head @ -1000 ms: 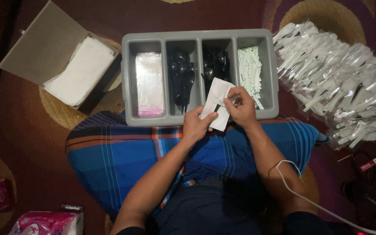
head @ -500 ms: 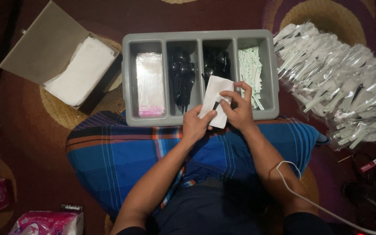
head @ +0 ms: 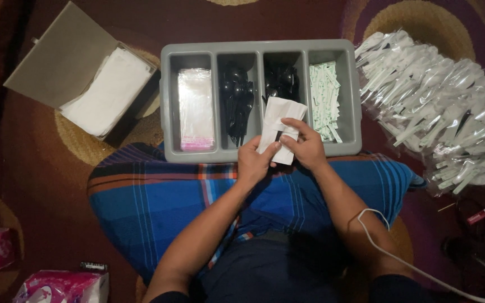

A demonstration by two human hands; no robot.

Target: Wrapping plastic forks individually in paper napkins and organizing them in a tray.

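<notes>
My left hand [head: 255, 161] and my right hand [head: 306, 147] together hold a white folded napkin [head: 279, 120] with a dark utensil tucked into it, just over the front edge of a grey four-compartment tray [head: 260, 46]. The tray's compartments hold clear plastic sleeves [head: 196, 108], black plastic cutlery [head: 238, 101], more black cutlery [head: 280, 80] and small white-green packets [head: 325, 98]. My lap is covered by a blue checked cloth [head: 158, 202].
A large pile of wrapped cutlery packs [head: 439, 106] lies to the right of the tray. An open cardboard box with white napkins [head: 108, 92] sits at the left. Pink tissue packs [head: 63, 286] lie at the bottom left. A white cable [head: 388, 252] runs over my right arm.
The napkin has stayed in both hands over the tray's front edge. My right fingers have shifted on it, folding it around the dark utensil.
</notes>
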